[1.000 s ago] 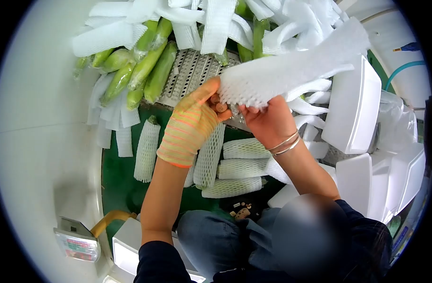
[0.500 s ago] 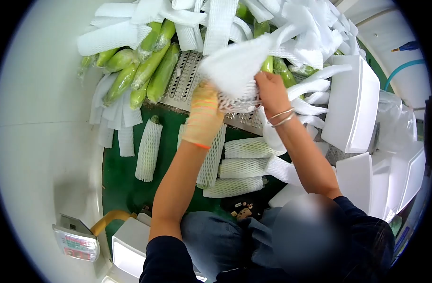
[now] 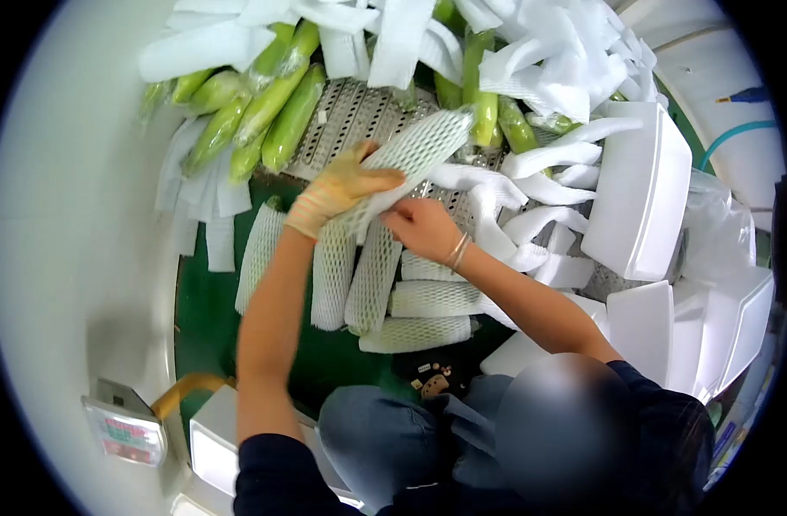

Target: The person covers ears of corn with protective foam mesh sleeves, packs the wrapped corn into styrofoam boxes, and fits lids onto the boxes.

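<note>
My left hand (image 3: 346, 187), in a pale yellow glove, is closed around a long green vegetable, gourd-like, in a white foam net sleeve (image 3: 423, 153). It slants up to the right above the metal tray. My bare right hand (image 3: 422, 227) pinches at the sleeve's lower end; the fingertips are partly hidden. Below my hands, several sleeved vegetables (image 3: 432, 300) lie on the green surface (image 3: 324, 365), some upright in view and some crosswise. Unsleeved green vegetables in clear film (image 3: 294, 120) are heaped at the upper left.
Loose white foam sleeves (image 3: 574, 52) pile over the far end and hang at the left. More lie curled on the perforated metal tray (image 3: 359, 112). White foam boxes (image 3: 638, 193) stand at the right. A scale display (image 3: 127, 434) is at the lower left.
The white sleeve, bunched and spread between both hands before, now covers a vegetable in my left hand. My right hand has moved down and left to the sleeve's lower end.
</note>
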{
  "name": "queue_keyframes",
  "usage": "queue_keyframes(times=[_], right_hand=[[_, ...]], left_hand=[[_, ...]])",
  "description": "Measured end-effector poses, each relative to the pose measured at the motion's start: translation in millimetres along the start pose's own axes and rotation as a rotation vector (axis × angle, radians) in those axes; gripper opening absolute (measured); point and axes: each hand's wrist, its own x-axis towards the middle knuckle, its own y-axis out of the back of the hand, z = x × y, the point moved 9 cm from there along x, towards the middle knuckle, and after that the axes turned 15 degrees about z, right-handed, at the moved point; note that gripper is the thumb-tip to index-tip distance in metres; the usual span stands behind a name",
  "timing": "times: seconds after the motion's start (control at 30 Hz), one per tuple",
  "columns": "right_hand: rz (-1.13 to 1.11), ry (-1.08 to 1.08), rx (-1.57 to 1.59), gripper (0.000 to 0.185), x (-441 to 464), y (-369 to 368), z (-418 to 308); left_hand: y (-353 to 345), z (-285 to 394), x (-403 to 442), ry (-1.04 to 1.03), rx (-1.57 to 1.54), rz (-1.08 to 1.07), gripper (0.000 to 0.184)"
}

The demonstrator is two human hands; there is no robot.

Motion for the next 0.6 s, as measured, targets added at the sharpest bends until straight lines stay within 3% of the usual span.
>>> queue_keyframes(times=[0.03,0.07,0.1,0.13,0.2,0.23,0.3,0.37,0.4,0.43,0.47,0.5,0.53,0.57,0.6], right_hand=[[-0.017,0.009,0.005,0.02,-5,1,1],[0.111,0.319,-0.225,0.024,-5,14,-18],[0.245,0.62,-0.454,0.031,-13,24,-34],[0.172,0.442,-0.673,0.048,7,26,-5],[0.344,0.53,-0.821,0.061,26,52,-12],[0.247,0.545,-0.917,0.063,41,50,2],[0.209,0.532,-0.967,0.065,63,48,27],[0.197,0.487,-1.027,0.06,73,62,22],[0.061,0.419,-1.089,0.055,78,63,30],[-0.044,0.322,-1.05,0.051,84,66,32],[0.135,0.47,-0.906,0.051,73,79,-20],[0.22,0.519,-0.589,0.049,61,92,-78],[0.291,0.538,-0.347,0.052,48,101,-134],[0.254,0.422,-0.192,0.048,51,99,-155],[0.167,0.461,0.071,0.042,59,78,-165]], left_hand=[[18,2,-16,0.012,0.186,0.04,0.056],[38,8,-31,0.017,0.382,0.078,0.061],[50,15,-52,0.0,0.39,0.092,0.065],[72,6,-70,-0.026,0.389,0.14,0.068],[110,-16,-107,0.126,0.157,0.227,0.075],[128,-35,-124,0.202,0.113,0.256,0.078],[164,-67,-158,0.308,0.484,0.406,0.083],[158,-93,-169,0.145,0.91,0.302,0.085],[142,-90,-172,0.279,1.02,0.27,0.083],[129,-84,-176,0.415,1.127,0.235,0.082],[125,-86,-172,0.424,1.237,0.141,0.068],[126,-77,-164,0.425,1.227,0.17,0.068],[136,-45,-152,0.302,1.174,0.388,0.059],[146,-18,-143,0.179,1.115,0.587,0.05],[147,1,-127,-0.016,0.708,0.677,0.044]])
